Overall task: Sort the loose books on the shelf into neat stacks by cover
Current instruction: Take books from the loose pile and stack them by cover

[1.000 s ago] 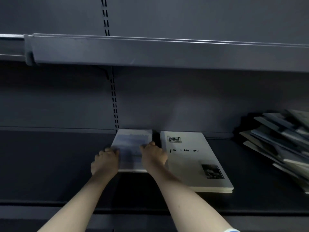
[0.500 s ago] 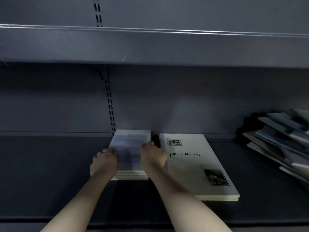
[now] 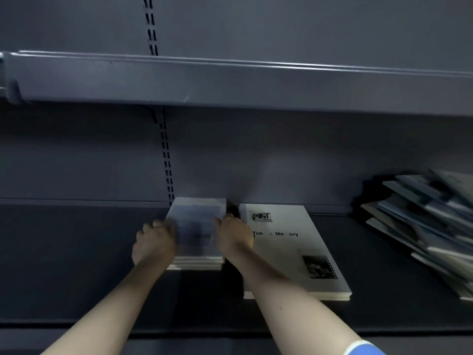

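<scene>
Head view: left hand [image 3: 153, 243] and right hand [image 3: 234, 239] flanking small blue-cover stack [image 3: 195, 234] on dark shelf [image 3: 76, 252], stack pushed back near rear wall. Both hands curled against stack's side edges, squeezing it between them; thumb position hidden, whether fingers wrap under not clear. Stack blurred, several page edges visible at front, slightly stepped. White-cover stack [image 3: 289, 249] flat just right of it, narrow dark gap between, right wrist over that gap. Messy pile of loose books [image 3: 425, 226] leaning at far right, well apart from both stacks, not yet sorted.

Risks, judged only: uneven squeeze could fan out or skew top books instead of squaring them. Pushing too hard to right could close gap and knock white-cover stack crooked. Right forearm dragging on withdrawal could shift top white cover. Upper shelf [image 3: 230, 83] hangs low overhead, limited clearance for lifting. Leaning pile looks unstable; pulling one book from low down likely slides rest toward shelf's front edge.
</scene>
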`<state>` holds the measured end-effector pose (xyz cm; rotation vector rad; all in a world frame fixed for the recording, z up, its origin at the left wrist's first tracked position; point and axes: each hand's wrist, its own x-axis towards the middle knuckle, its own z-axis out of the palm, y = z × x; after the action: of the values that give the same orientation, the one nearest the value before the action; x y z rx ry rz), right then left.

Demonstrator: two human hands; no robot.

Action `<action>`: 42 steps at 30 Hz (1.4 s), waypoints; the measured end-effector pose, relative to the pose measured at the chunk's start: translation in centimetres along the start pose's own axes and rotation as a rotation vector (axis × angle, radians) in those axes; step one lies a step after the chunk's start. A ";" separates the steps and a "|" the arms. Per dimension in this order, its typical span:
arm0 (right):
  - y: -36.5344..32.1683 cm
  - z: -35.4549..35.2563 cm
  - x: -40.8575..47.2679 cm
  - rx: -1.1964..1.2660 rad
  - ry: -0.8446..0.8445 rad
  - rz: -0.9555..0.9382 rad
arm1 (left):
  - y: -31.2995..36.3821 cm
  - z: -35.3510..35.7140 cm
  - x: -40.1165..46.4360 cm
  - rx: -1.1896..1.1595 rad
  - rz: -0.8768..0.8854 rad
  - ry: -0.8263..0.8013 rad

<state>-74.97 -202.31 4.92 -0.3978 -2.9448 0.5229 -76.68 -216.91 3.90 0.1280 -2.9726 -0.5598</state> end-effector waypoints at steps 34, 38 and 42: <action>17.8 -18.5 -5.1 -0.350 0.230 0.116 | 18.5 -3.8 -9.3 -0.147 0.304 0.037; 21.0 -21.6 -6.3 -0.374 0.296 0.190 | 23.0 -4.4 -11.3 -0.169 0.359 0.044; 24.8 -24.4 -7.5 -0.381 0.337 0.273 | 27.7 -4.3 -13.6 -0.171 0.431 0.014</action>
<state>-57.85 -174.12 18.37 -0.8440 -2.6611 -0.0872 -64.41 -191.30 16.73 -0.5059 -2.7909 -0.7376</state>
